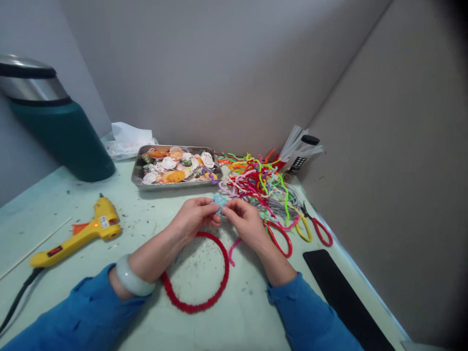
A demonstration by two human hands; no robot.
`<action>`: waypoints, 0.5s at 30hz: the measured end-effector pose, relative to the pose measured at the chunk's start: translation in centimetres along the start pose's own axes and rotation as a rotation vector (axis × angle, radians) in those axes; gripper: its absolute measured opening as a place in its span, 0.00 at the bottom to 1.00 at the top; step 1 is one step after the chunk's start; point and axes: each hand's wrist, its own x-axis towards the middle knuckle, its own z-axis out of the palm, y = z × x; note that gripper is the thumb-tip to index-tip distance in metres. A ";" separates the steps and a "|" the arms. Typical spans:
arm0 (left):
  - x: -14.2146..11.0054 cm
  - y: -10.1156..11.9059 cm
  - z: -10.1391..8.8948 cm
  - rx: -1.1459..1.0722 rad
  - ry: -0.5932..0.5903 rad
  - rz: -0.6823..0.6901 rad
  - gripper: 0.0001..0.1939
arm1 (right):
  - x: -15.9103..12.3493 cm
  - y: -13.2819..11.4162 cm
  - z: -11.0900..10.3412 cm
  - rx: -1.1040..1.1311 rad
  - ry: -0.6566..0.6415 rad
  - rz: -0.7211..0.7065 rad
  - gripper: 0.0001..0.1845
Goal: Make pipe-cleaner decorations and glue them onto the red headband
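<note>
Between my two hands is a small light-blue pipe-cleaner shape (220,202), looped somewhat like a flower. My left hand (195,218) pinches its left side between thumb and fingers. The fingers of my right hand (244,220) close on its right side. Below them on the table lies a ring wrapped in red fuzzy pipe cleaner (197,308), partly covered by my left wrist. A pink pipe cleaner (231,256) rests beside the ring, running under my right forearm.
A yellow glue gun (78,239) lies left, near a thin stick (36,247) and a green bottle (62,131). Behind my hands are a metal tray (175,185) of shells and tangled pipe cleaners (252,180). Red-handled scissors (321,231) and a black strip (343,297) lie right.
</note>
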 end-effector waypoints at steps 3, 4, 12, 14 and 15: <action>0.0 -0.1 0.0 0.050 -0.003 -0.007 0.08 | -0.2 -0.3 0.0 -0.080 0.027 -0.042 0.09; 0.1 -0.1 -0.1 0.078 -0.008 -0.001 0.09 | -0.2 -0.4 -0.1 -0.114 0.036 -0.062 0.08; 0.1 -0.2 -0.3 0.256 -0.032 0.027 0.08 | -0.3 -0.8 -0.6 -0.301 0.019 -0.192 0.07; 0.1 -0.1 -0.4 0.246 -0.055 0.024 0.08 | -0.2 -0.9 -0.6 -0.293 0.015 -0.190 0.07; 0.1 -0.1 -0.4 0.227 -0.065 0.026 0.08 | -0.2 -0.9 -0.6 -0.270 0.017 -0.179 0.07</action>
